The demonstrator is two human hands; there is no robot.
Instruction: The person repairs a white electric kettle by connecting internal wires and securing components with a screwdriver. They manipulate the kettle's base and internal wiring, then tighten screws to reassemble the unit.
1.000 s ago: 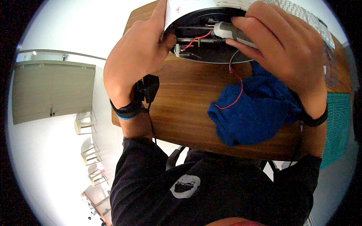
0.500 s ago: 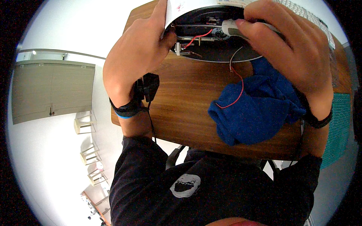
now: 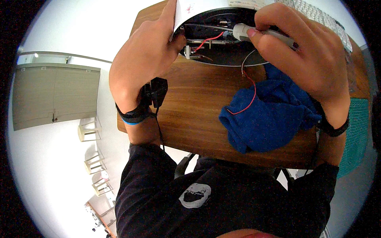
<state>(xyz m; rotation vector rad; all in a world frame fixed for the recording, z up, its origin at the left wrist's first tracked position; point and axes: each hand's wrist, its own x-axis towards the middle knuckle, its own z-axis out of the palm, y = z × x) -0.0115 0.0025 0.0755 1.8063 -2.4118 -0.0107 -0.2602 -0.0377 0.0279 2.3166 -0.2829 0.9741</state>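
A white-cased appliance (image 3: 202,8) with an open black underside shows metal rods, a small white fitting (image 3: 187,51) and red wire (image 3: 208,38) inside. My left hand (image 3: 141,63) is closed on its left edge, the fingertips partly hidden. My right hand (image 3: 301,63) is closed round a grey-and-white cylindrical tool (image 3: 241,31), thumb on top, its tip in the opening. A thin red-and-white wire (image 3: 252,95) hangs from the appliance onto a crumpled blue cloth (image 3: 262,119). A black device with a cable (image 3: 156,91) is beside my left wrist.
The wooden desk (image 3: 190,107) fills the middle. A pale keyboard (image 3: 325,22) lies at the back right, a green cutting mat (image 3: 353,135) at the right. A cabinet (image 3: 55,95) and chairs (image 3: 88,131) show at the left.
My right hand has shifted right with the tool, whose front now sits a little farther right in the opening, with the thumb higher on it. My left hand stays in place.
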